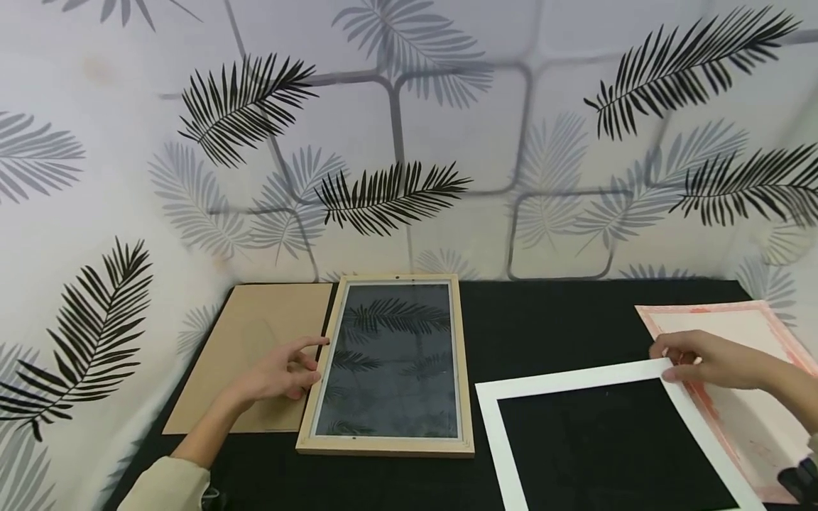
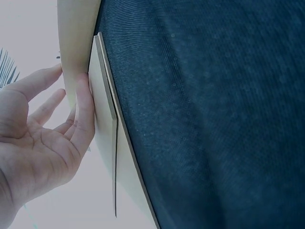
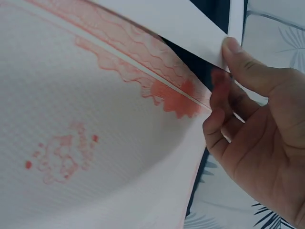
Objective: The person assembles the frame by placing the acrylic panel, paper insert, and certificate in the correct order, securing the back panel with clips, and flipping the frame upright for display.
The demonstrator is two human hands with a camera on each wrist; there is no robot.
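Note:
My left hand point(image 1: 285, 372) touches the left side of a light wooden picture frame point(image 1: 386, 446) with its fingertips and thumb. The frame lies flat, its dark glass-like panel reflecting leaf patterns. In the left wrist view, those fingers meet the frame's pale wooden side point(image 2: 76, 43), beside thin brown boards point(image 2: 102, 90). On the right, my right hand point(image 1: 712, 360) pinches the far right corner of a white rectangular mat point(image 1: 575, 380) with a large opening, through which black shows. The right wrist view has thumb and fingers on the mat's corner point(image 3: 167, 21).
A flat brown board point(image 1: 268, 301) lies left of the frame, partly under my left forearm. A white sheet with a pink patterned border point(image 1: 760, 426) lies at the right, partly behind the mat. Black cloth point(image 1: 549, 319) covers the table; leaf-patterned fabric point(image 1: 460, 128) hangs behind.

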